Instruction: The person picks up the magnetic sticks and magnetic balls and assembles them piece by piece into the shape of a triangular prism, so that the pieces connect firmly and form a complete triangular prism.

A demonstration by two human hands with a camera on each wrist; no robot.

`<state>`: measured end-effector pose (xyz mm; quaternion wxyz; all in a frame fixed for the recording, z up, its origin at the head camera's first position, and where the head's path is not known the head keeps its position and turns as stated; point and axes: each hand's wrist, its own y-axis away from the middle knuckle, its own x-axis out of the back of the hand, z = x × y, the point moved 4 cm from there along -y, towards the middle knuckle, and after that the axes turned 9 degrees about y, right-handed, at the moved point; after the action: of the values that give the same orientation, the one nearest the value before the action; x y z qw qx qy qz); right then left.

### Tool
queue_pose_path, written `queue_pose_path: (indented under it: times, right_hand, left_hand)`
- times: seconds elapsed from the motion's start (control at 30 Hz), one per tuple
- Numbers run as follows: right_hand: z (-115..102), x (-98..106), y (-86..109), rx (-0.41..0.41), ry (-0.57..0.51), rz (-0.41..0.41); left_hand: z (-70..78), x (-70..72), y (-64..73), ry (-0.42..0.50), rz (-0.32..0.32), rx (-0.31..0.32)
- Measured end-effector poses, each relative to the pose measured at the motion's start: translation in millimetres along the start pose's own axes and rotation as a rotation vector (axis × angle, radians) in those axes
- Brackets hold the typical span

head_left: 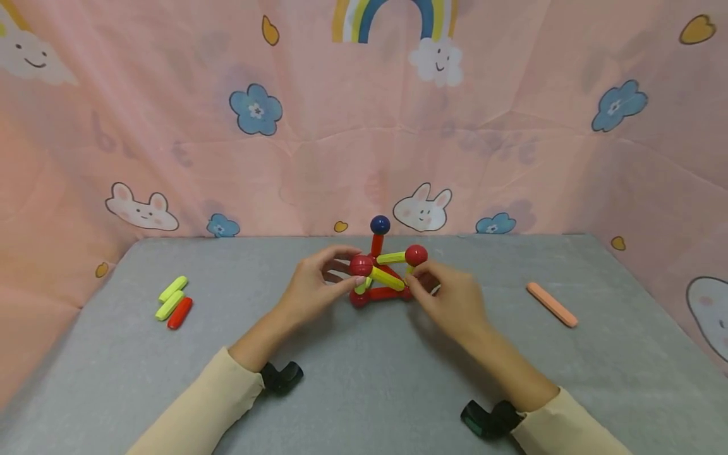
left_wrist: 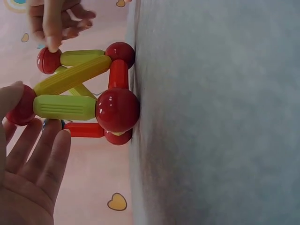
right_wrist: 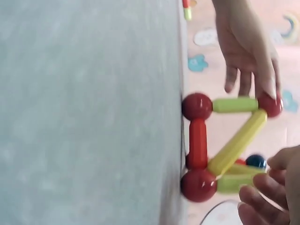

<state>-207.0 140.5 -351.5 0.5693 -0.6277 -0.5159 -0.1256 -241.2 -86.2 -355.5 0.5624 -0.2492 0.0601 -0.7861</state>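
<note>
A frame of magnetic rods and balls stands on the grey table. My left hand [head_left: 309, 284] pinches its upper left red ball [head_left: 359, 266] between thumb and fingers. A green rod [left_wrist: 64, 107] runs from that ball down to a lower red ball [left_wrist: 117, 110]. From the same ball a yellow rod [head_left: 388, 279] slants to the lower right corner. My right hand [head_left: 455, 300] pinches at the upper right red ball [head_left: 416, 254], above another green rod [left_wrist: 83, 57]. Red rods [right_wrist: 198, 143] link the base balls. At the back, a red rod [head_left: 377, 244] holds up a blue ball [head_left: 380, 224].
Two yellow-green rods [head_left: 170, 305] and a red rod [head_left: 180, 313] lie together on the left of the table [head_left: 352, 392]. An orange stick [head_left: 552, 304] lies at the right. A pink printed cloth [head_left: 318, 164] hangs behind the table.
</note>
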Motion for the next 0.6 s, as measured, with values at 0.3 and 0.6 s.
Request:
queue_pose_path:
  times: [0.3,0.6]
  right_hand:
    - [40.4,-24.9,9.6,-0.356,-0.24,-0.286]
    - [43.7,-31.3,13.4,-0.402,-0.334,-0.249]
  left_hand:
    - [-11.7,-5.2,2.1,-0.061,-0.144,0.184]
    - [-16.0,-11.6,4.2,-0.055,-0.195,0.197]
